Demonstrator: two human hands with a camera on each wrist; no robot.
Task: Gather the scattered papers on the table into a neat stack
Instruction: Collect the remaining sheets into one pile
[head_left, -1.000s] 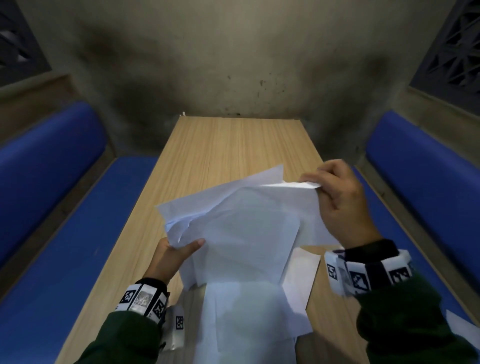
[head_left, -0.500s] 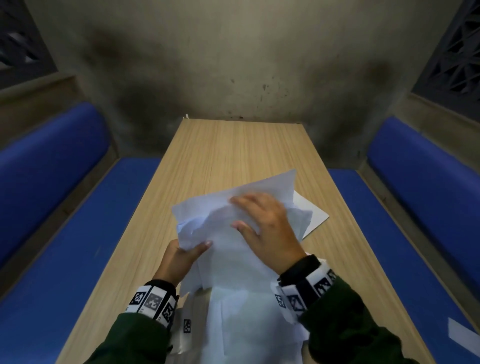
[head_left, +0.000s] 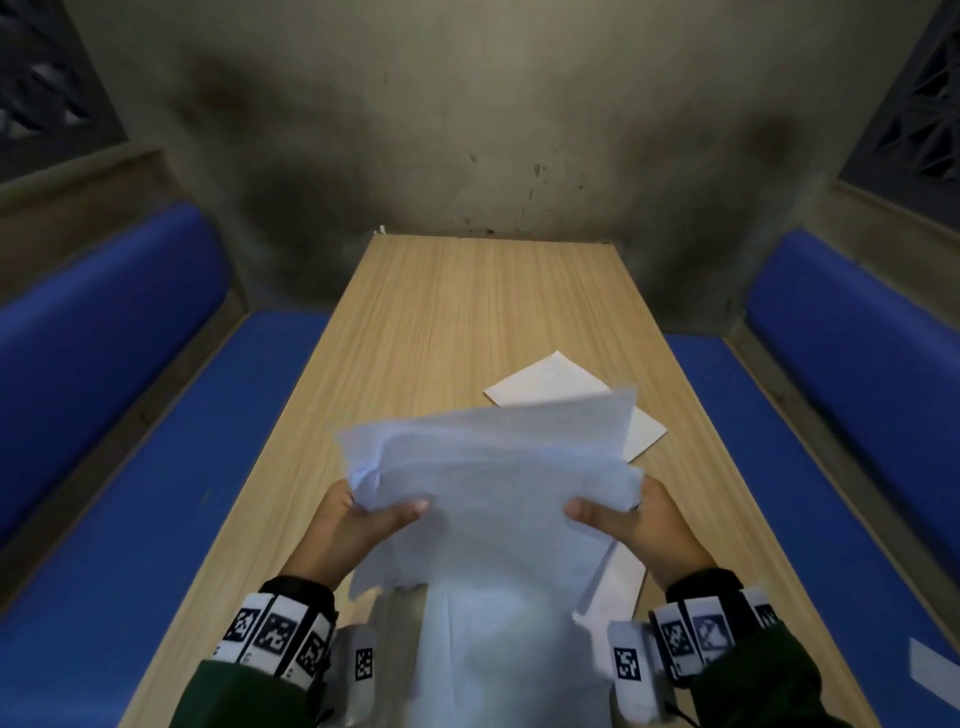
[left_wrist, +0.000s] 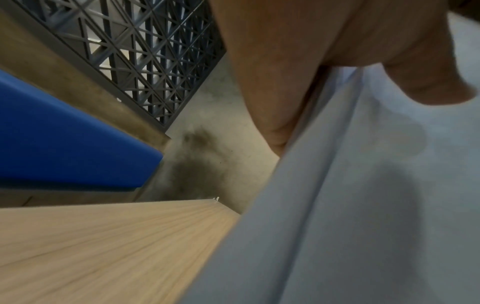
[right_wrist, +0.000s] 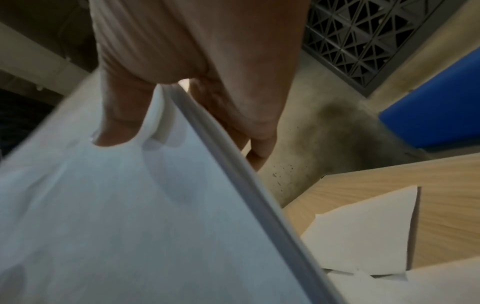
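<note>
— What do the hands hold?
— The left hand (head_left: 358, 525) and the right hand (head_left: 641, 525) each hold one side of a bunch of white papers (head_left: 493, 478), thumbs on top, fingers under. Both grips are tight on it.
— Where is the bunch?
— Up off the wooden desk (head_left: 467, 312), tipped toward the person. Its edges do not line up.
— Are more papers around?
— Yes. One sheet (head_left: 550, 379) lies flat on the desk just behind the bunch. More papers (head_left: 618, 577) lie under it, near the right wrist; how many, I cannot tell. A white piece (head_left: 930, 675), maybe paper, lies on the blue seat (head_left: 831, 493) on the right.
</note>
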